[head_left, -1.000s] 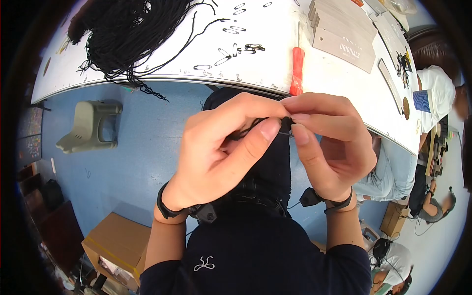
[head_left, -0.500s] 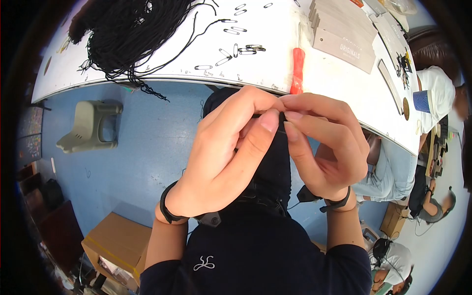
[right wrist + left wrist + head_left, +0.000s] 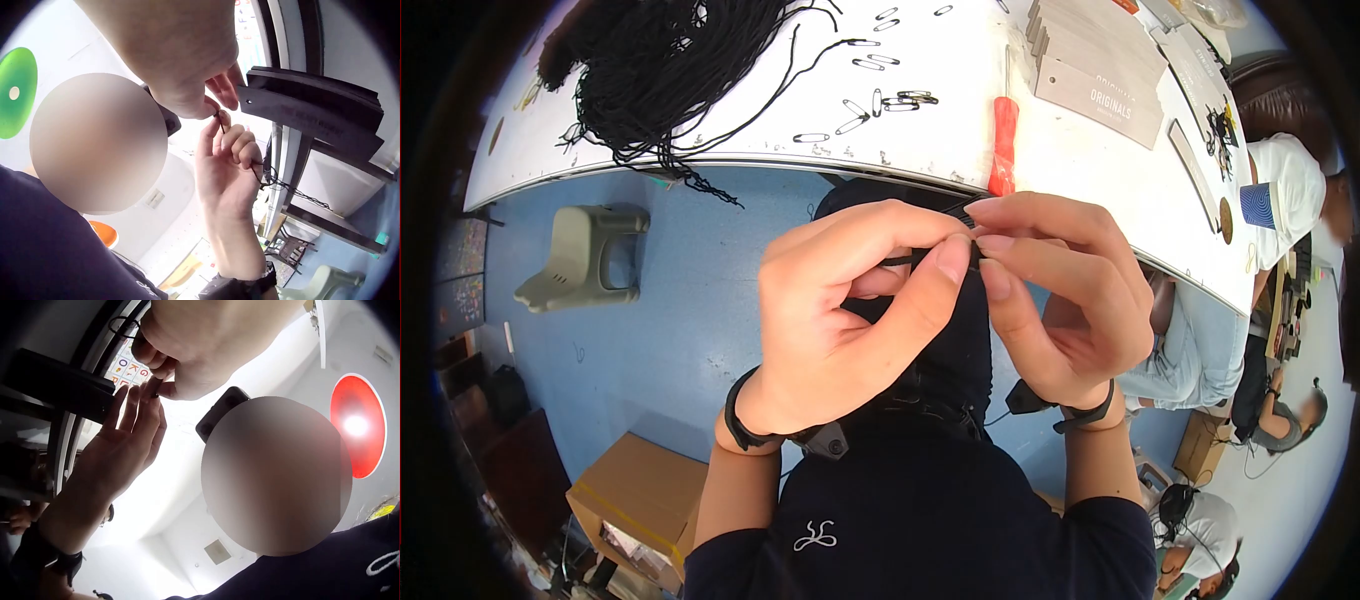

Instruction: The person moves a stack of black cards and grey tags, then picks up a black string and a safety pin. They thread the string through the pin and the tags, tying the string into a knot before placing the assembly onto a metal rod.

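Observation:
A thin black cord (image 3: 976,256) runs between the two hands, in front of the table edge and above the lap. My left hand (image 3: 830,310) pinches it between thumb and index finger. From the right, the thumb and a finger of my right hand (image 3: 1080,285) pinch the same short dark piece, the fingertips of both hands almost meeting. The right index finger is raised over the left fingertips. In the right wrist view, the cord (image 3: 222,124) crosses between the hands, and a loose length (image 3: 294,189) trails behind the left hand's curled fingers.
On the white table (image 3: 930,60) lie a heap of black cords (image 3: 670,80), several safety pins (image 3: 877,102), a red-handled tool (image 3: 1004,140) and grey printed cards (image 3: 1115,105). A plastic stool (image 3: 585,255) and a cardboard box (image 3: 640,500) stand left. Other people sit at the right.
Both hands rose slightly, then came down a little. The left hand shifted left, and the right index finger has lifted away from the left fingertips. Both still pinch the cord.

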Tool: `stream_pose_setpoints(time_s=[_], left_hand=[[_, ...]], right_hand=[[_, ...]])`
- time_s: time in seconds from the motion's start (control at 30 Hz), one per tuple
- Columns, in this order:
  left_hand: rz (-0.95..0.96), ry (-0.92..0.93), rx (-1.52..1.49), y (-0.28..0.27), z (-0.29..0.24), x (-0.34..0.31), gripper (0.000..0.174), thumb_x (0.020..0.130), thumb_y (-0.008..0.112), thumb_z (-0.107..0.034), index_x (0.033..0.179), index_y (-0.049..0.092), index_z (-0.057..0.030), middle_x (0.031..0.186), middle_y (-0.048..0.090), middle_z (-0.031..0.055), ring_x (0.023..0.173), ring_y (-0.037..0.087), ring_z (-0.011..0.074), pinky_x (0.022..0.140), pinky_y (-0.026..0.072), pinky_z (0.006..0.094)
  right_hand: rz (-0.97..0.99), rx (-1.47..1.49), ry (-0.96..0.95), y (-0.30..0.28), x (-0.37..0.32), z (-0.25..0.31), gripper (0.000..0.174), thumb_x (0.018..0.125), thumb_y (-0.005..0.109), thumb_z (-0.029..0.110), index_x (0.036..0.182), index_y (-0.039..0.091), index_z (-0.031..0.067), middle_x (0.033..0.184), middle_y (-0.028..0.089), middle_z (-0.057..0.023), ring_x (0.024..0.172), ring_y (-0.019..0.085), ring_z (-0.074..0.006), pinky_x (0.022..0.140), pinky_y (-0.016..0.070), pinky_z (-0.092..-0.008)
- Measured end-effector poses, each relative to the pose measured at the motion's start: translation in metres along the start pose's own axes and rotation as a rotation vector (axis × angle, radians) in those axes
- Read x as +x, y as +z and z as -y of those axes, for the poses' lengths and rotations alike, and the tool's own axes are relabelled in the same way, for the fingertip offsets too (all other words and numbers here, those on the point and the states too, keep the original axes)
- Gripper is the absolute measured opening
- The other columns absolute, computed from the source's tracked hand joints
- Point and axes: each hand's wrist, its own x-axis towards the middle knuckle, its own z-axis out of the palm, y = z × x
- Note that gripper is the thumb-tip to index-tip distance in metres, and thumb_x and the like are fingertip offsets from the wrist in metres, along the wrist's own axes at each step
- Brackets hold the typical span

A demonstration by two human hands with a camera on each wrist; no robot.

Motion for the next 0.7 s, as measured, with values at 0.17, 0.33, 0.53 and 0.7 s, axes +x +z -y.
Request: stream_pose_setpoints(time_s=[0.17,0.33,0.53,0.7], left_hand=[[-0.018,-0.016,0.013,-0.0002,-0.0006,-0.0007,0.007,0.080,0.065,0.001,0.087,0.065,0.0032,0.072,0.062,0.0028,0.051,0.040,-0.0013,0.043,0.0297,0.0135],[-0.063,-0.016,0.026,0.0005,0.0008,-0.0017,0.007,0.077,0.068,0.000,0.084,0.068,0.0014,0.065,0.061,-0.0002,0.046,0.034,-0.0027,0.039,0.0214,0.0159],[-0.050,-0.032,0.019,-0.0006,0.0007,-0.0028,0.007,0.075,0.070,0.000,0.082,0.070,0.0002,0.059,0.060,-0.0022,0.043,0.031,-0.0034,0.037,0.0181,0.0170],[-0.055,-0.042,-0.004,-0.0002,0.0035,-0.0032,0.008,0.075,0.071,-0.001,0.084,0.071,-0.0007,0.061,0.062,-0.0010,0.042,0.031,-0.0035,0.037,0.0180,0.0168]], right_hand=[[0.009,-0.001,0.011,-0.0013,-0.0006,0.0001,0.019,0.067,0.069,-0.006,0.085,0.065,-0.0009,0.094,0.063,-0.0144,0.071,0.064,-0.0185,0.062,0.0517,-0.0246],[0.001,0.013,0.021,-0.0004,-0.0019,-0.0001,0.018,0.068,0.069,-0.006,0.085,0.065,-0.0003,0.092,0.063,-0.0138,0.070,0.063,-0.0180,0.059,0.0503,-0.0244],[-0.033,0.060,0.018,0.0007,-0.0035,-0.0012,0.015,0.071,0.067,-0.006,0.084,0.064,-0.0002,0.089,0.064,-0.0131,0.072,0.063,-0.0188,0.060,0.0498,-0.0250],[-0.007,0.031,0.024,-0.0024,-0.0010,0.0019,0.015,0.071,0.067,-0.007,0.084,0.063,-0.0010,0.087,0.065,-0.0129,0.071,0.063,-0.0195,0.061,0.0499,-0.0252]])
